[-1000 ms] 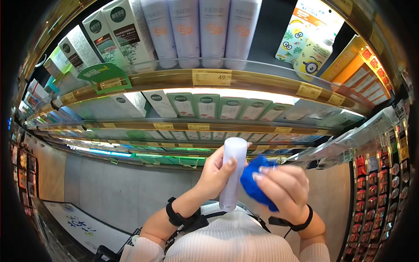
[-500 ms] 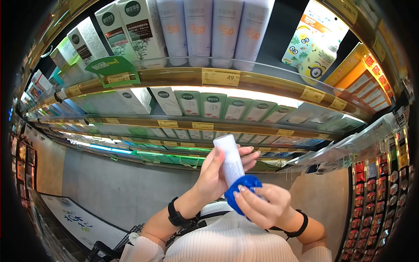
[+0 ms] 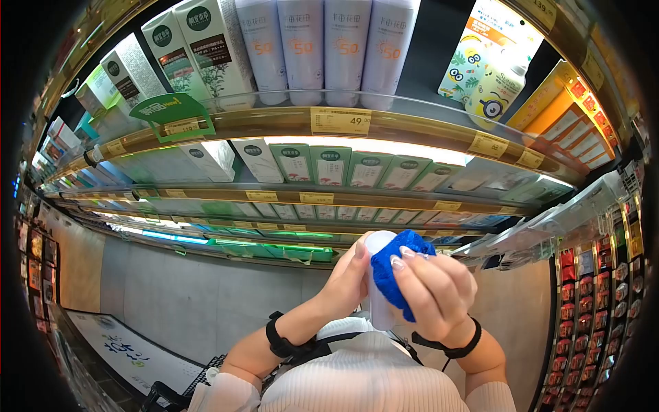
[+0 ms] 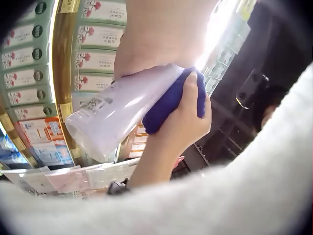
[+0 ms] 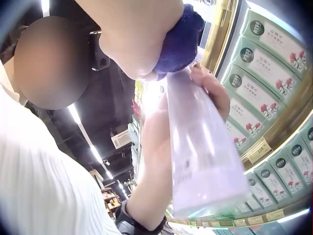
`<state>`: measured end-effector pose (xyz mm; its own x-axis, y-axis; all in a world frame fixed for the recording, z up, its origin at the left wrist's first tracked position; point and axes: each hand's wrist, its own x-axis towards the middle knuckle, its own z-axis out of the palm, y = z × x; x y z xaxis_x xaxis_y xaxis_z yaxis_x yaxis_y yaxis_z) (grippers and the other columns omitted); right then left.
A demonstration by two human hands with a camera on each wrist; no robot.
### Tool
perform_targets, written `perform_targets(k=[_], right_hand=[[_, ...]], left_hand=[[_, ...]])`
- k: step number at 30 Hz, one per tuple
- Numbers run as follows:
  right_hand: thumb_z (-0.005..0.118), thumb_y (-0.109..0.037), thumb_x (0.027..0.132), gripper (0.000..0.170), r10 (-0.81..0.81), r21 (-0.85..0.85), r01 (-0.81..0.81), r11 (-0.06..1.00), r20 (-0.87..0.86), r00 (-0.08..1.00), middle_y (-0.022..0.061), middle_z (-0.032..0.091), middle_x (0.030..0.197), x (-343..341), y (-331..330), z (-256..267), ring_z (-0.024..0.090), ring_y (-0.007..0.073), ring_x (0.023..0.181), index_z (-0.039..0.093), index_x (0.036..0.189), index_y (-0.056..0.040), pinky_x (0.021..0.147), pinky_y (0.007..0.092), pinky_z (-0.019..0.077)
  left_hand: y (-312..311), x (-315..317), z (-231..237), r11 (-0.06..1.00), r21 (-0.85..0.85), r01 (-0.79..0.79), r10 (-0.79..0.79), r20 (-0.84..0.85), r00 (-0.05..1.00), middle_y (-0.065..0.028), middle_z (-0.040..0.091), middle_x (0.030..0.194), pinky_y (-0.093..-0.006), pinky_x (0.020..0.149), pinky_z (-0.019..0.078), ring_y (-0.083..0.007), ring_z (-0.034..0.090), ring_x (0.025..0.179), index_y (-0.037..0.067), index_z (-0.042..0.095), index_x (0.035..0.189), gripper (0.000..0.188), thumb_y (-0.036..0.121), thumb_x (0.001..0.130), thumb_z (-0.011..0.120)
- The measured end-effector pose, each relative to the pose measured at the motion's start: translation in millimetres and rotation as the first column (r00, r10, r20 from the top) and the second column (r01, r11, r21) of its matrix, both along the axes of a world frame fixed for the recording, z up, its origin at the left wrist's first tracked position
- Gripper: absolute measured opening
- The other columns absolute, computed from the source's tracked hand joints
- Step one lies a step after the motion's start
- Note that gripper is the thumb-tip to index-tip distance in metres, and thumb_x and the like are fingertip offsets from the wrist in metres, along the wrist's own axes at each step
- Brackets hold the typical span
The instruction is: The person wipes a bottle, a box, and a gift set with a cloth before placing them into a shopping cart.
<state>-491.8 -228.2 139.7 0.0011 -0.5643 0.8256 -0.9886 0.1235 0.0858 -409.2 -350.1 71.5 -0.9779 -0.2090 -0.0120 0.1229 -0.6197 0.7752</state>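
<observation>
My left hand grips a pale lavender cylindrical bottle in front of my chest. The bottle stands nearly upright in the head view, its top toward the shelves. In my right hand is a bunched blue cloth, pressed on the right side of the bottle's upper part. From the left wrist, the bottle shows small print near its wide end, and the cloth lies along its other end. The right wrist view has left-hand fingers curled behind the bottle, just below the cloth.
Shelves rise ahead, with similar lavender bottles on the upper one above a price tag. Green-and-white boxes line the shelf below. At right hangs a clear plastic rack. A white sign panel lies low at left.
The cloth goes from beside the bottle to its lower part, then up to its upper part. The bottle tilts and straightens again; the left fingers spread, then close round it.
</observation>
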Motion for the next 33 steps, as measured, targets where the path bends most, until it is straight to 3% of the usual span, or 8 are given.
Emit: perform_targets(k=[5,10,13,15,18,21,26,33], right_hand=[[0.072,-0.011,0.070,0.025,0.151,0.126,-0.140,0.982,-0.078,0.986,0.0031,0.065,0.100,11,5,-22,0.054,0.0184,0.084,0.070,0.095,-0.0072,0.067,0.0287,0.0542],[0.071,-0.010,0.068,0.021,0.338,0.186,-0.340,0.922,0.040,0.940,0.0004,0.065,0.093,15,16,-52,0.055,0.0127,0.069,0.070,0.089,-0.0084,0.054,0.0221,0.0479],[0.076,-0.014,0.062,0.030,0.399,0.205,-0.547,0.811,0.490,0.775,0.0017,0.066,0.087,7,25,-51,0.057,0.0149,0.062,0.070,0.091,-0.0081,0.053,0.0246,0.0480],[0.077,-0.014,0.059,0.034,0.413,0.073,-0.523,0.849,0.525,0.744,0.0032,0.067,0.085,-1,22,-45,0.059,0.0172,0.062,0.070,0.092,-0.0074,0.053,0.0262,0.0480],[0.078,-0.010,0.058,0.040,0.305,0.010,-0.331,0.944,0.360,0.881,0.0049,0.067,0.092,-8,15,-20,0.060,0.0186,0.068,0.068,0.096,-0.0078,0.060,0.0275,0.0490],[0.078,-0.010,0.059,0.040,0.178,-0.007,-0.181,0.984,0.206,0.962,0.0052,0.065,0.093,-9,3,1,0.060,0.0200,0.073,0.067,0.098,-0.0063,0.063,0.0286,0.0501],[0.068,-0.010,0.064,0.022,0.258,0.061,-0.261,0.963,0.051,0.965,0.0030,0.065,0.085,2,-12,-17,0.057,0.0141,0.064,0.070,0.086,-0.0054,0.052,0.0249,0.0491],[0.072,-0.008,0.067,0.011,0.455,0.241,-0.468,0.850,0.109,0.884,0.0005,0.059,0.076,18,11,-58,0.048,0.0104,0.055,0.066,0.076,-0.0069,0.046,0.0233,0.0396]], left_hand=[[-5,-4,-7,0.989,0.142,-0.044,0.066,-0.155,0.986,-0.0173,0.057,0.119,-0.0450,0.101,0.0426,-0.0317,0.053,0.118,-0.002,0.050,0.115,0.073,0.065,0.091,0.030],[-17,-3,5,0.949,0.115,-0.295,0.292,0.045,0.955,-0.0156,0.060,0.105,-0.0456,0.095,0.0480,-0.0309,0.063,0.102,-0.002,0.049,0.113,0.067,0.059,0.095,0.029],[-25,-2,-2,0.969,0.075,-0.234,0.236,-0.015,0.972,-0.0150,0.061,0.100,-0.0444,0.092,0.0506,-0.0295,0.064,0.098,-0.002,0.049,0.115,0.065,0.057,0.096,0.029],[-26,0,3,0.975,0.135,-0.175,0.176,0.000,0.984,-0.0143,0.061,0.095,-0.0430,0.090,0.0518,-0.0272,0.065,0.094,0.001,0.048,0.111,0.060,0.058,0.093,0.041],[-25,-3,0,0.998,0.016,-0.056,0.056,-0.020,0.998,-0.0103,0.059,0.091,-0.0368,0.081,0.0532,-0.0214,0.063,0.093,0.008,0.041,0.098,0.057,0.055,0.080,0.067],[-16,-6,-4,0.991,-0.082,-0.109,0.105,-0.059,0.993,-0.0103,0.059,0.092,-0.0344,0.079,0.0522,-0.0213,0.062,0.096,0.009,0.041,0.101,0.054,0.053,0.082,0.066],[-14,-7,9,0.968,0.219,-0.123,0.132,-0.024,0.991,-0.0135,0.059,0.090,-0.0436,0.095,0.0478,-0.0246,0.061,0.098,0.010,0.038,0.102,0.040,0.045,0.092,0.055],[-28,-6,18,0.911,-0.004,-0.413,0.408,-0.148,0.901,-0.0148,0.057,0.094,-0.0528,0.097,0.0464,-0.0257,0.061,0.094,0.008,0.035,0.102,0.045,0.045,0.091,0.057]])
